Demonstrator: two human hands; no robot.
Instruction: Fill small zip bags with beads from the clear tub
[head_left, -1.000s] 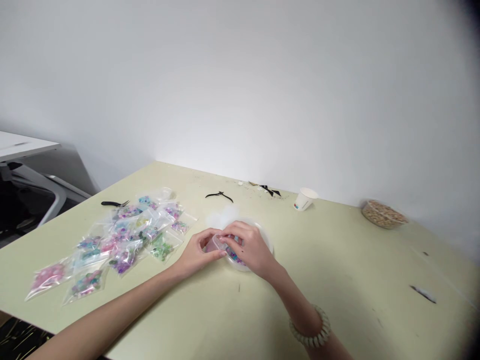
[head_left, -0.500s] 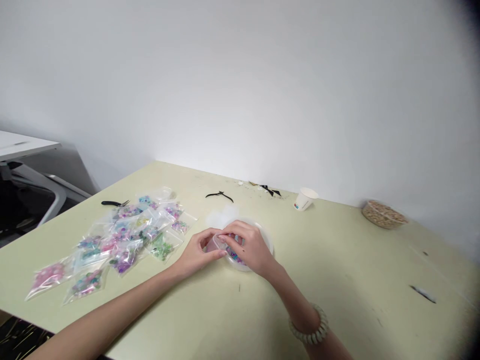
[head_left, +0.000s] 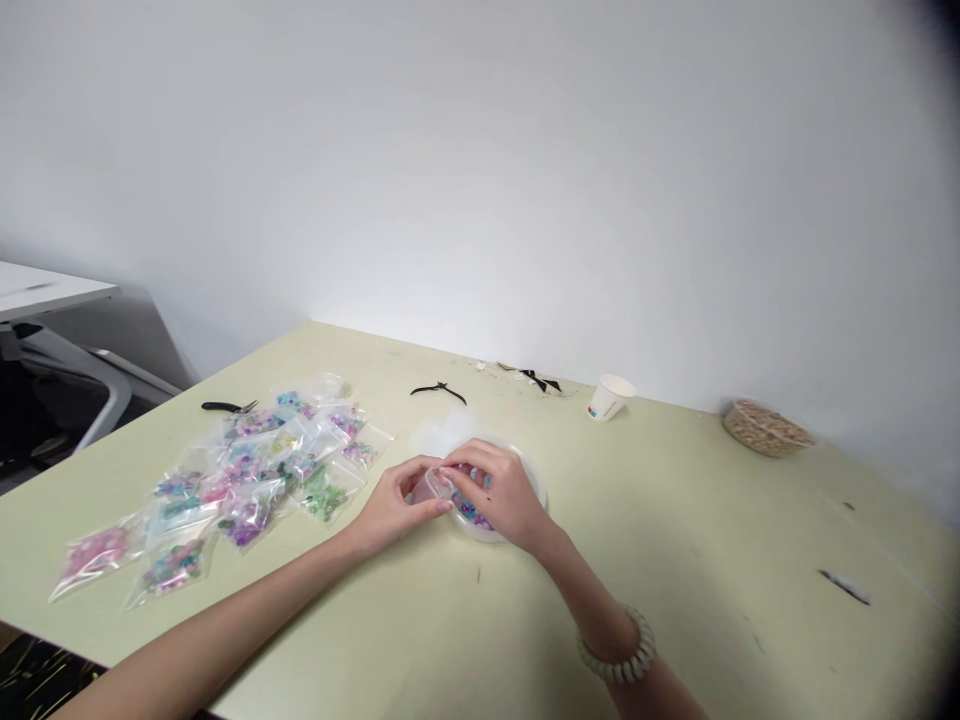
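My left hand (head_left: 400, 508) is curled round a small see-through plastic piece (head_left: 429, 488); whether it is a bag or a cup I cannot tell. My right hand (head_left: 501, 492) meets it from the right, thumb and fingers pinched near its edge. What lies between those fingertips is too small to make out. Beneath the right hand is a round white bowl (head_left: 537, 480) with purple and blue beads (head_left: 471, 512) in it, partly hidden by the fingers. A whitish see-through plastic piece (head_left: 444, 432) lies just behind the bowl.
Several clear bags of coloured beads (head_left: 247, 510) are heaped on the left. Black-handled pliers (head_left: 229, 407) lie behind them, with black cutters (head_left: 439, 388) farther right. A paper cup (head_left: 611, 398), a clear tub of brown bits (head_left: 766, 428) and scraps (head_left: 536, 380) are near the wall.
Almost nothing differs. The right fingertips have shifted very slightly at the edge of the plastic piece, and the bowl and bags stay where they were.
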